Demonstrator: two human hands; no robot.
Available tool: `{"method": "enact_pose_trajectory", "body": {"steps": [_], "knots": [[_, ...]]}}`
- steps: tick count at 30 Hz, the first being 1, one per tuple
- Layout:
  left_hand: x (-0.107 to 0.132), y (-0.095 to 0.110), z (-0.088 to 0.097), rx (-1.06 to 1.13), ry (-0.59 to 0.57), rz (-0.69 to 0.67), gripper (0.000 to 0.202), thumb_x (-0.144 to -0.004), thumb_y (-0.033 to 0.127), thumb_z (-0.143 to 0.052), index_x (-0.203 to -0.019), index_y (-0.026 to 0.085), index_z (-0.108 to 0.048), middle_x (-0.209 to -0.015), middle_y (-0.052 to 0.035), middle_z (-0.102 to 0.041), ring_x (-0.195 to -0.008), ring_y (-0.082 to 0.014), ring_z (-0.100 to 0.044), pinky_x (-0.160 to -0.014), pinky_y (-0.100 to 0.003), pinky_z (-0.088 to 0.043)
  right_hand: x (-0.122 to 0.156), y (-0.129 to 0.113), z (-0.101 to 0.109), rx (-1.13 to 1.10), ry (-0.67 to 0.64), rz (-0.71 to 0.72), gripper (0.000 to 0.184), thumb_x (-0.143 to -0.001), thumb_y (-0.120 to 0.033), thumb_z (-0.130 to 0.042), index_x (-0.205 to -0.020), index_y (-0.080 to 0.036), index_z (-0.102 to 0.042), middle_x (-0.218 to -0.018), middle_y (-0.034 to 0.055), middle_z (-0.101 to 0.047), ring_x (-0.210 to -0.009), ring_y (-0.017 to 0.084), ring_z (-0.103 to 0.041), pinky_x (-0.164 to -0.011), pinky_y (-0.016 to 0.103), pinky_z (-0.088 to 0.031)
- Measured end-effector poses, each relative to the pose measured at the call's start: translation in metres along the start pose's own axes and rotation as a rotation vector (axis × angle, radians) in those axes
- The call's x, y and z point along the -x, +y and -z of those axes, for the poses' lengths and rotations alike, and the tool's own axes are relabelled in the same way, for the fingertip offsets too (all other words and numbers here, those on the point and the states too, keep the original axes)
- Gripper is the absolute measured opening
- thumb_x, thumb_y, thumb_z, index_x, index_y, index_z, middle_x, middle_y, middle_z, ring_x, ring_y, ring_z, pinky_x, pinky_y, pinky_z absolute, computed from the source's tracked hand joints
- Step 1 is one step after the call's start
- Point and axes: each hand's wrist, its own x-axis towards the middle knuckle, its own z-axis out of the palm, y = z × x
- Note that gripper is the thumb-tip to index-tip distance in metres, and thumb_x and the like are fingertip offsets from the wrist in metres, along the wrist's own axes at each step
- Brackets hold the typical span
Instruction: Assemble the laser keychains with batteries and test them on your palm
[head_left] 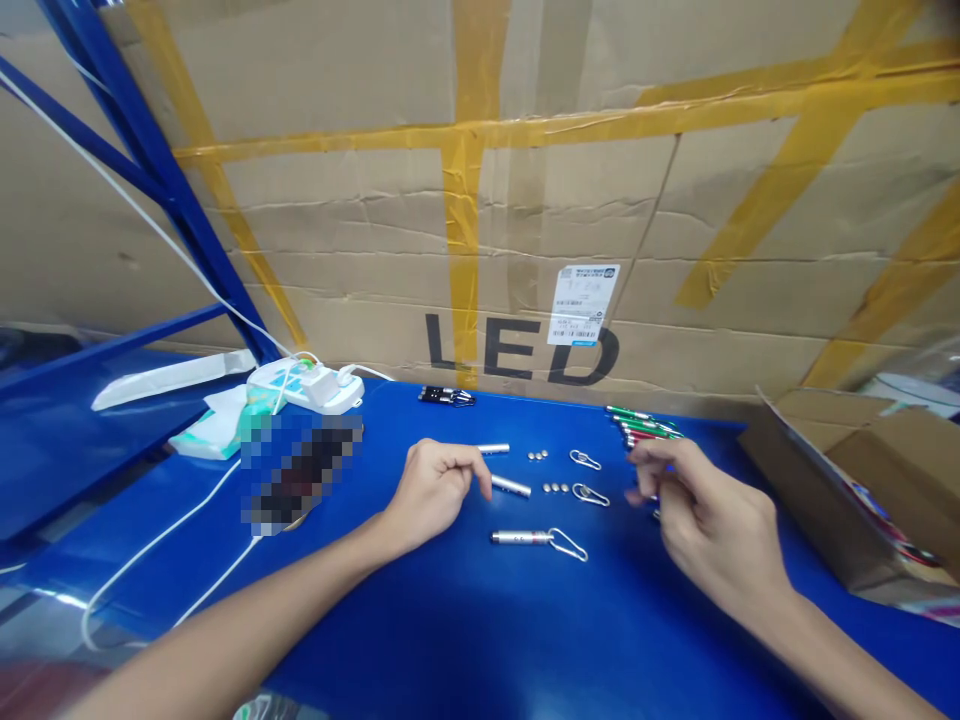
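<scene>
Head view: the left hand [439, 490], loosely curled and gripping nothing, points its index finger at a silver metal tube [513, 487] just rightward, lying crosswise. Small round silver cells [556, 488] and a silver wire carabiner [591, 495] separate it from the farther right hand [709, 505], half-curled; its grip is unclear.

Passage: blue tabletop [420, 640], on the wearer's side of left hand [439, 492] and right hand [716, 520]. Obstacles: silver penlight [519, 538] and button cells [556, 488], between the hands; open cardboard box [814, 505], right of right hand; taped carton [352, 270], beyond both.
</scene>
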Motion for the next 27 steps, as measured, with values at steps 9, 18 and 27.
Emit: {"method": "enact_pose_trajectory", "body": {"steps": [9, 18, 27], "knots": [[0.000, -0.002, -0.004, 0.027, 0.020, -0.030, 0.021, -0.061, 0.012, -0.041, -0.054, 0.020, -0.060, -0.052, 0.0015, -0.056, -0.053, -0.0131, -0.048, -0.056, -0.026, -0.032, -0.003, -0.003, -0.005, -0.055, -0.119, 0.187, 0.040, -0.082, 0.006, -0.040, -0.088, -0.025, -0.064, -0.067, -0.0053, -0.065, -0.057, 0.012, -0.065, -0.056, 0.024, -0.049], [-0.004, 0.006, -0.003, 0.206, 0.012, -0.086, 0.034, -0.107, 0.038, -0.050, -0.101, 0.017, -0.076, -0.075, -0.0031, -0.073, -0.069, -0.0170, -0.061, -0.070, -0.030, -0.047, -0.002, 0.003, -0.013, -0.008, -0.070, 0.119, 0.030, -0.105, -0.008, -0.051, -0.121, -0.027, -0.067, -0.109, 0.0084, -0.074, -0.105, 0.028, -0.068, -0.090, 0.043, -0.054], [-0.006, 0.008, 0.003, -0.043, 0.037, -0.089, 0.061, -0.108, 0.033, -0.036, -0.056, 0.024, -0.067, -0.059, -0.0020, -0.071, -0.071, -0.0202, -0.064, -0.102, -0.041, -0.047, -0.004, 0.003, -0.005, -0.071, -0.003, 0.056, 0.032, -0.101, -0.004, -0.048, -0.110, -0.029, -0.066, -0.103, 0.0062, -0.074, -0.104, 0.029, -0.070, -0.091, 0.047, -0.053]]}}
